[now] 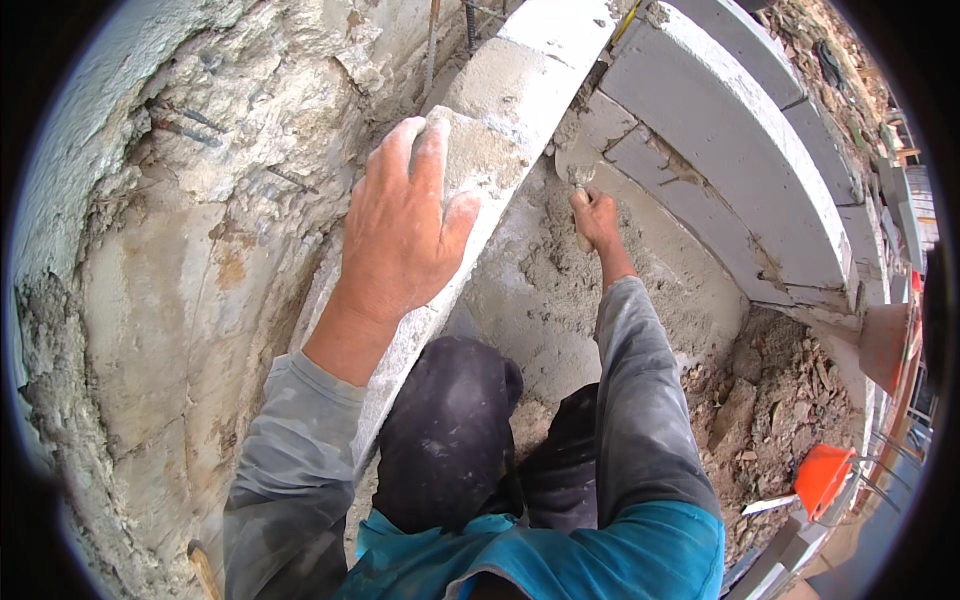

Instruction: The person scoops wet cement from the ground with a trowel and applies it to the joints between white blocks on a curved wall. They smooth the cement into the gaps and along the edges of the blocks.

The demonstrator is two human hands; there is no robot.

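Observation:
My left hand (pixel 400 230) lies on the top of a long white block ledge (pixel 525 60), its fingers apart and slightly bent over a mortar-smeared part. My right hand (pixel 595 215) is closed on the handle of a small trowel (pixel 575 165), whose mortar-coated blade is in the narrow space between the ledge and the curved block wall (pixel 730 150). Grey mortar (pixel 570 250) lies on the surface around and below that hand. My knees (pixel 435 430) are bent below the ledge.
A rough, broken wall with protruding rebar (pixel 170 180) rises at left. Soil and rubble (pixel 760 410) lie at lower right, beside an orange object (pixel 820 480) and several thin bars. A pinkish container (pixel 885 340) stands at the right.

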